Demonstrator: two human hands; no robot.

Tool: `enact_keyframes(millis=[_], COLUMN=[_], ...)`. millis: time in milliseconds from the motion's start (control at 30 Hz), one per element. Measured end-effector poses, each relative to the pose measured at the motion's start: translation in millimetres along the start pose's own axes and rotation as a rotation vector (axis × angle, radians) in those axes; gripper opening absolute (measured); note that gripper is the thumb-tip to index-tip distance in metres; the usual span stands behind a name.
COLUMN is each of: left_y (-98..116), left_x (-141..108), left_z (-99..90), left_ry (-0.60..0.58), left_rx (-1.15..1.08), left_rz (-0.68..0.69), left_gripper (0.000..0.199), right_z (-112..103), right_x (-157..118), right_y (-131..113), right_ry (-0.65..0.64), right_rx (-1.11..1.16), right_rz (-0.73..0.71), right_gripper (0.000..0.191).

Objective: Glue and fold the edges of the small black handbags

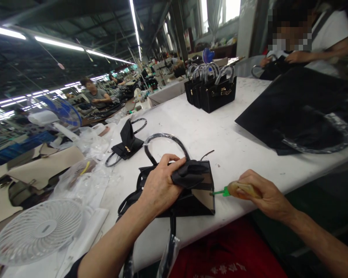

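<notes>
White-bladed fan (31,231) at left. Left hand (162,185) gripping bunched black material of handbag (195,207) — bag lying near tabletop's front edge, film-wrapped near handle (170,247) overhanging, tan panels (203,197) exposed at right end. White tabletop (174,119) stretches to standing handbags (219,98). Right hand (263,195) closed around amber bottle (238,190) — green nozzle (220,192) at bag's right edge.

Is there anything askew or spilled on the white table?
The small bag on the left of the table looks askew: its handles splay to opposite sides, while the grouped bags farther back stand upright. I see no spill.
</notes>
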State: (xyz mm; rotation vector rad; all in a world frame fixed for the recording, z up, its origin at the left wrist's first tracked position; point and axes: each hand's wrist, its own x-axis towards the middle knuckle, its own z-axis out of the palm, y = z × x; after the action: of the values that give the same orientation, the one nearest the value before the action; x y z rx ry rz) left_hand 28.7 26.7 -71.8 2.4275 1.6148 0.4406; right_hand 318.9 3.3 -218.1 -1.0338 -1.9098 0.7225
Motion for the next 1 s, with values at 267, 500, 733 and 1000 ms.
enact_keyframes(millis=[267, 500, 733, 1000], left_y=[6, 6, 6, 6], left_x=[-10, -16, -18, -22], left_z=[-3.3, -4.4, -5.5, -6.3], left_ry=[-0.011, -0.038, -0.047, -0.047], left_rx=[0.014, -0.016, -0.037, -0.046], left_rz=[-0.065, -0.066, -0.065, -0.066], left_gripper=[0.042, 0.045, 0.048, 0.044], right_z=[6, 5, 8, 6], right_x=[-7, -11, -16, -15], right_y=[1, 6, 10, 10], right_ry=[-0.077, -0.084, 0.023, 0.053], right_rx=[0.096, 0.109, 0.090, 0.081], right_rz=[0.055, 0.051, 0.034, -0.018], right_gripper=[0.013, 0.006, 0.008, 0.014])
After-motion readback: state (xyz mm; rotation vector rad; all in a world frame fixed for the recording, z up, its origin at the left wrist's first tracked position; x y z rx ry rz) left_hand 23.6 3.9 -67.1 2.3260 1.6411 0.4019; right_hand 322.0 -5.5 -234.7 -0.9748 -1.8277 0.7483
